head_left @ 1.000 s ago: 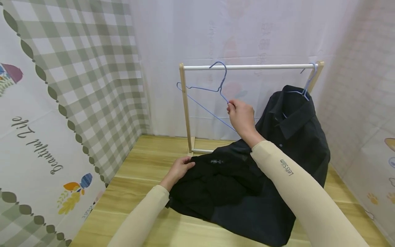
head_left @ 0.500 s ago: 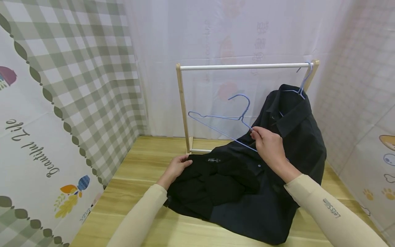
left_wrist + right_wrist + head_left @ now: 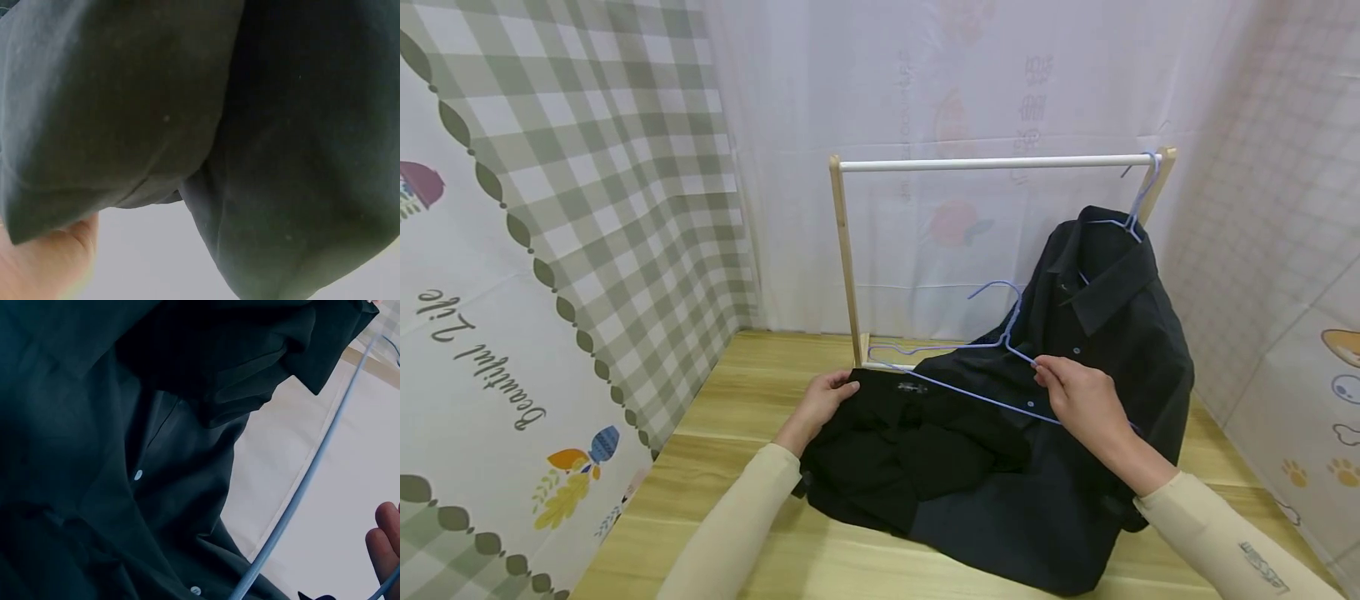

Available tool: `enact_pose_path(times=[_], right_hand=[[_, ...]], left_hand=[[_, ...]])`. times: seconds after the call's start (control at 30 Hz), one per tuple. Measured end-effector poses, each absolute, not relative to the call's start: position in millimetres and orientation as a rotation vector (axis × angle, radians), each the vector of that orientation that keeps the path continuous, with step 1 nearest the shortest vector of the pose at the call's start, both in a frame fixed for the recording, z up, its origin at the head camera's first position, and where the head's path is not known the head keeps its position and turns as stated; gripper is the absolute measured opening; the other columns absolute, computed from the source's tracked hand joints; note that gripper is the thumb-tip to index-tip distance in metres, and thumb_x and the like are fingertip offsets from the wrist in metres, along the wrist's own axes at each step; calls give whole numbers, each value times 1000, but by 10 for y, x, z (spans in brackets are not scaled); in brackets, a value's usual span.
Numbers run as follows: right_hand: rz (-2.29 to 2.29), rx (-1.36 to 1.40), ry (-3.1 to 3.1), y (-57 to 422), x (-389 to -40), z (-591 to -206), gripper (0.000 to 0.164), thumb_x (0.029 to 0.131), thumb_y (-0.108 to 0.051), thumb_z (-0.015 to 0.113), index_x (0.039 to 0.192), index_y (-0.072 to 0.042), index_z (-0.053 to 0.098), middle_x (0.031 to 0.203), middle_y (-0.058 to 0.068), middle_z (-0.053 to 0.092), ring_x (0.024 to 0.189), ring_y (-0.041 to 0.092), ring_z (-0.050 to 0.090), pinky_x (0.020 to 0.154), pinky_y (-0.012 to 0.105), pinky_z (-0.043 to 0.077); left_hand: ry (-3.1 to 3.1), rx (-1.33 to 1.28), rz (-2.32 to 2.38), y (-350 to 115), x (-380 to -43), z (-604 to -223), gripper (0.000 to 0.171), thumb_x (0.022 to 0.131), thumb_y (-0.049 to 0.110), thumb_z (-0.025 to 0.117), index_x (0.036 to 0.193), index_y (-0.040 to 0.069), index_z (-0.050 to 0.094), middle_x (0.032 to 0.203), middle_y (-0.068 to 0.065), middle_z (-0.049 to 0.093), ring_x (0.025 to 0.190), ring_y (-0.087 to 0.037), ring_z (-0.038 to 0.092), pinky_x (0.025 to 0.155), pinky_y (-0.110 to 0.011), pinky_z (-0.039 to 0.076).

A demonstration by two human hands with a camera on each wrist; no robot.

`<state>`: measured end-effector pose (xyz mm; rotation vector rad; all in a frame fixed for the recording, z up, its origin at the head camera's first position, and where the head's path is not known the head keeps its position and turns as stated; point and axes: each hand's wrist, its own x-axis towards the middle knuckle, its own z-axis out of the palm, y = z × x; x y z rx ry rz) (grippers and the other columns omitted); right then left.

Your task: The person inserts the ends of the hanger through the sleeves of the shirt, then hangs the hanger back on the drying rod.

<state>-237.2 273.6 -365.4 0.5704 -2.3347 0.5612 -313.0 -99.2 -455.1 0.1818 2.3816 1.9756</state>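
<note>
A person's left hand (image 3: 822,403) is pinching the far left corner of a rumpled black cloth garment (image 3: 917,446) lying near centre. The right hand (image 3: 1084,407) is pinching a slim blue wire hanger (image 3: 1005,337), crossing in front. Right, a dark collared button-up shirt (image 3: 1116,304) is hanging.

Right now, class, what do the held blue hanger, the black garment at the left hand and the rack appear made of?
Blue hanger: probably metal wire, perhaps plastic-coated; thin, smooth, evenly coloured.
Black garment: soft matte cloth, judging by its folds; fibre unclear.
Rack uprights: likely pale wood, from tan colour.
White rail: smooth, evenly white; painted or plastic, unclear.
</note>
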Motion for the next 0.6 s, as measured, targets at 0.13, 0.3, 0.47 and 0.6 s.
enact_pose_path(times=[0.13,0.3,0.47,0.6], right_hand=[[556,593,-2390,2786,-2342,-3673,18,87,9,68,105,5,71,86,12,72,73,25,70,69,47,57],[536,622,-2407,2817,-2344,-3676,18,86,9,70,104,4,72,82,7,71,69,19,66,66,44,57],[522,653,-2383,2834,-2326,-3665,19,84,9,71,102,4,72,80,5,70,67,16,64,64,42,57],[522,662,-2401,2840,-2326,-3671,19,84,10,71,101,3,73,79,3,69,67,13,62,63,42,57]], left_hand=[[2375,189,1983,-1014,-3133,-4533,25,99,7,60,118,-8,66,104,-9,68,92,-15,59,84,-29,47],[2364,187,1981,-1005,-3104,-4462,26,99,5,59,119,-11,64,106,-13,67,94,-18,58,87,-32,47],[2364,162,1997,-1005,-3137,-4512,25,99,6,60,118,-9,66,104,-10,67,92,-15,58,85,-30,47],[2347,189,2009,-1018,-3161,-4531,26,98,5,59,118,-11,65,104,-12,67,91,-15,58,84,-28,48]])
